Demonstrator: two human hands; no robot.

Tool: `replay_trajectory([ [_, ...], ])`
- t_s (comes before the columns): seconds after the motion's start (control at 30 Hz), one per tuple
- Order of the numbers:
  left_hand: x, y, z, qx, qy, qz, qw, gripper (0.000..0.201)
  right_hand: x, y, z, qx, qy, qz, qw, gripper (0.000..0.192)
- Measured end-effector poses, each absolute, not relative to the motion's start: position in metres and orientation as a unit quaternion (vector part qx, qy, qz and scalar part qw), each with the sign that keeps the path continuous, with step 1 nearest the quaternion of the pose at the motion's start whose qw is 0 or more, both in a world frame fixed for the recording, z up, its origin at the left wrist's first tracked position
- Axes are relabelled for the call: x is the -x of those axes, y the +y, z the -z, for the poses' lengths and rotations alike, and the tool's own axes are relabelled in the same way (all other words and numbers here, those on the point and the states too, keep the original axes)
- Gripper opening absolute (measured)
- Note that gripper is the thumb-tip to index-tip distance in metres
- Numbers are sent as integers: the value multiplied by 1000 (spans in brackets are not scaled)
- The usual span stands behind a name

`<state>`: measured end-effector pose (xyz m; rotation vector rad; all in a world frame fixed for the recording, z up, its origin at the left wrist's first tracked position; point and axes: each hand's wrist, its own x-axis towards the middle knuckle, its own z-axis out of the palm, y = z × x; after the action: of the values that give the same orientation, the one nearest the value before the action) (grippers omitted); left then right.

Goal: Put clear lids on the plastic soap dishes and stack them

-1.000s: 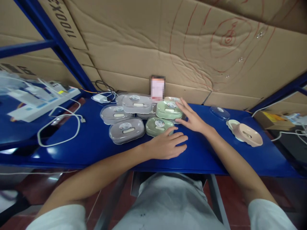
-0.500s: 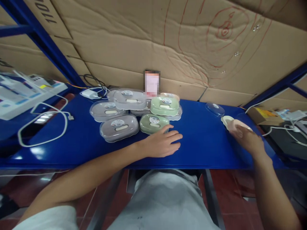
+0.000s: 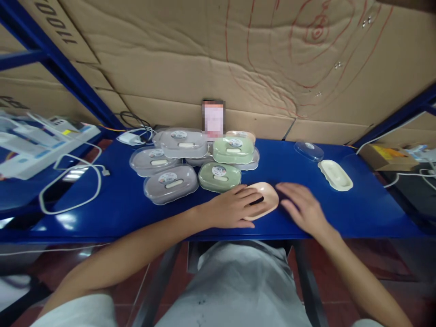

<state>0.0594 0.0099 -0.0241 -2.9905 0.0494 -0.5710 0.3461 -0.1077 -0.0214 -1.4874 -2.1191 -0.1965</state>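
A peach soap dish tray (image 3: 270, 200) with an oblong dark opening in it lies at the front of the blue table. My left hand (image 3: 235, 206) rests over its left end, fingers stretched across it and not closed. Just right of the tray is my right hand (image 3: 303, 206), slightly blurred, fingers apart with nothing in them. A cream soap dish insert (image 3: 336, 176) lies farther right, a clear lid (image 3: 309, 151) behind it. Left of the tray are a green lidded soap box (image 3: 220, 177), another green one (image 3: 234, 150) stacked behind, and several grey lidded soap boxes (image 3: 171, 184).
A phone-like upright thing (image 3: 213, 119), pixelated, stands against the cardboard wall (image 3: 170, 77). White cables (image 3: 99, 181) and a power strip (image 3: 51, 150) are at the left. An open carton (image 3: 388, 156) sits at the right; blue frame posts (image 3: 68, 68) flank the table (image 3: 112, 218).
My right hand has brought the peach tray from the right over to my left hand and let go of it. The cream insert now lies uncovered on the table.
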Motion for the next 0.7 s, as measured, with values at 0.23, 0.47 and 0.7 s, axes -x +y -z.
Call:
replay_trajectory([
  [0.23,-60,7,31,968,2,249,14,40,-503,-112,31,772,-587,137,203,61],
  [0.47,-60,8,22,950,0,312,6,33,-452,-157,46,669,-710,19,219,33],
  [0.7,-63,3,31,960,-17,280,-27,33,-370,-151,39,617,-718,-50,317,62],
])
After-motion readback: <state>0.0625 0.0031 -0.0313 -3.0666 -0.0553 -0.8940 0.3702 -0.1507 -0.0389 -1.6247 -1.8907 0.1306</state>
